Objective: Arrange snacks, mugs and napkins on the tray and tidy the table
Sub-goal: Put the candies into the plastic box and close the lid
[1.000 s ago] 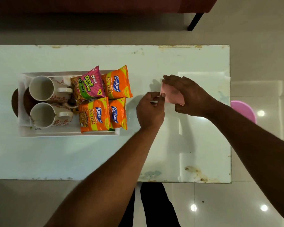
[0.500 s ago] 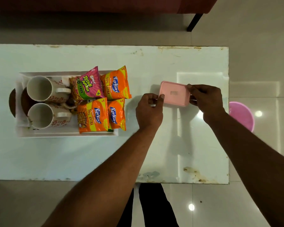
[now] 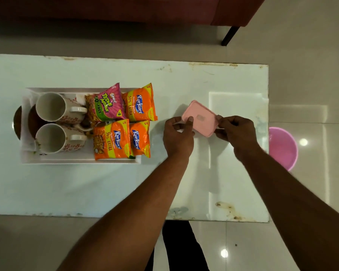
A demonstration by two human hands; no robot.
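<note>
A small pink lidded box point(image 3: 200, 118) is held between both hands over the white table point(image 3: 184, 81). My left hand point(image 3: 177, 136) grips its left side, thumb on the lid, and also pinches something small and white. My right hand point(image 3: 236, 133) grips its right edge. At the left, a white tray point(image 3: 80, 160) holds two patterned mugs point(image 3: 53, 107) point(image 3: 53, 138) lying on their sides, a pink snack packet point(image 3: 106, 104) and three orange snack packets point(image 3: 139, 103) point(image 3: 112, 139) point(image 3: 140, 138). I see no napkins clearly.
Two dark round coasters point(image 3: 17, 122) lie at the tray's left end. A pink bucket point(image 3: 282, 147) stands on the floor right of the table. A dark red sofa point(image 3: 125, 8) runs along the far side. Rust stains point(image 3: 227, 209) mark the table's near right corner.
The right hand slid off the top of the pink box to its right edge, uncovering the lid. The left thumb has come onto the lid, and the box is turned slightly.
</note>
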